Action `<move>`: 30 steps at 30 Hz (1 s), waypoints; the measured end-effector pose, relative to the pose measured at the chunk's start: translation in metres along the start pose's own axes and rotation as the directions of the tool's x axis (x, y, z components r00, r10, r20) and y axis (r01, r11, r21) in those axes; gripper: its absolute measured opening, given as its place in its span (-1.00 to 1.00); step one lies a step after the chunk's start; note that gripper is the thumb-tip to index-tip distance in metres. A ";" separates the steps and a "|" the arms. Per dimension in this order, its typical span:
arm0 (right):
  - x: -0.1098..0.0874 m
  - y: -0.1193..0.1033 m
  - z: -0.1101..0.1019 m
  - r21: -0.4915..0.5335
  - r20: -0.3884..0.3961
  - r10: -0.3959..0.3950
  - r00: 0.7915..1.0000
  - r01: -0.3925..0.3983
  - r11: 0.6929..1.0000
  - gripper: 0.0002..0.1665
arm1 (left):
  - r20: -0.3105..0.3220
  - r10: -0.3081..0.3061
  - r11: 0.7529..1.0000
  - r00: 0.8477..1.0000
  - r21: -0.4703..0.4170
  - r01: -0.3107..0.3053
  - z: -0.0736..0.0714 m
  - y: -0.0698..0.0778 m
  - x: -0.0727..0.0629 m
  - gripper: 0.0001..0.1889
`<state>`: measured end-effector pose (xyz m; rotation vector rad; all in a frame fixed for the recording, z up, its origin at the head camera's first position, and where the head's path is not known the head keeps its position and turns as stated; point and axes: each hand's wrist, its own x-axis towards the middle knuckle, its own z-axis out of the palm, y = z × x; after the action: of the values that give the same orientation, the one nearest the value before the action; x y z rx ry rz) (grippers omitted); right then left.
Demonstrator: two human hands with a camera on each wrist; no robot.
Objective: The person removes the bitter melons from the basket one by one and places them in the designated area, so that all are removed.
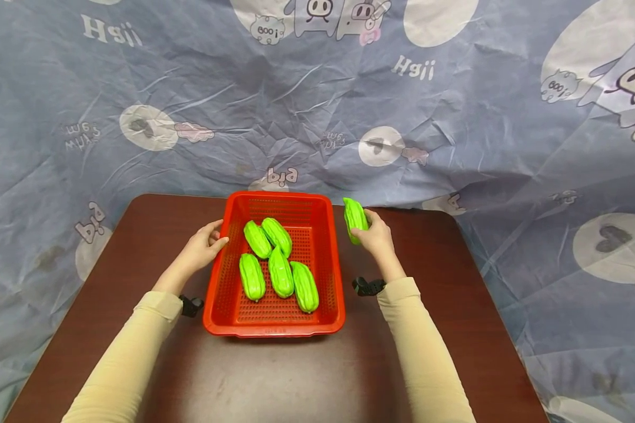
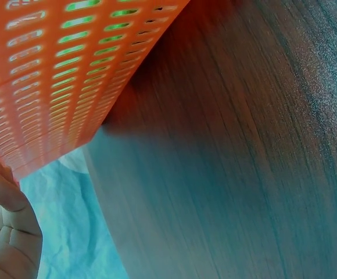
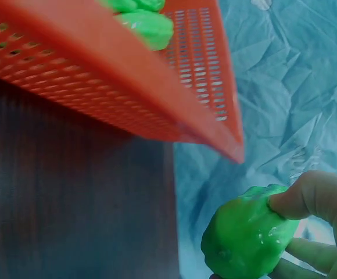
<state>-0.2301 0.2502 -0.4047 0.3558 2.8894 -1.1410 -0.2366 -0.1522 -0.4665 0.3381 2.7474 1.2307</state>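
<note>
A red plastic basket [image 1: 275,331] with slotted walls stands on the table, and several bright green bitter gourds [image 1: 280,273] lie loose on its floor. My left hand [image 1: 203,244] holds the basket's left rim, fingers bent and thumb against the edge. The left wrist view shows that thumb [image 2: 9,189] at the basket's outer wall. Beyond the right rim, my right hand [image 1: 374,236] grips another ridged green bitter gourd [image 1: 355,218] between thumb and fingers. It is held roughly upright, apart from the basket. In the right wrist view, this gourd [image 3: 250,235] appears end-on, past the table edge.
The dark brown wooden table [image 1: 434,329] extends to both sides and in front of the basket. Right behind it hangs a wrinkled blue-grey cloth [image 1: 275,117] with cartoon prints. The basket's raised walls surround the gourds inside.
</note>
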 end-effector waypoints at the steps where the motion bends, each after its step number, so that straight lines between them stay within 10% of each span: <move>1: 0.000 0.003 0.001 0.001 0.006 0.002 1.000 -0.002 1.000 -0.16 | -0.003 0.001 1.000 1.000 0.000 -0.001 0.000 0.000 0.000 -0.37; 30: 0.008 0.063 0.047 0.015 0.093 0.091 0.992 -0.093 0.996 -0.20 | -0.020 -0.027 0.999 0.999 -0.042 0.026 0.001 0.000 -0.004 -0.39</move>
<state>-0.2272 0.2647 -0.4825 0.4200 2.7544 -1.1400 -0.2329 -0.1524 -0.4676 0.2859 2.7298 1.2903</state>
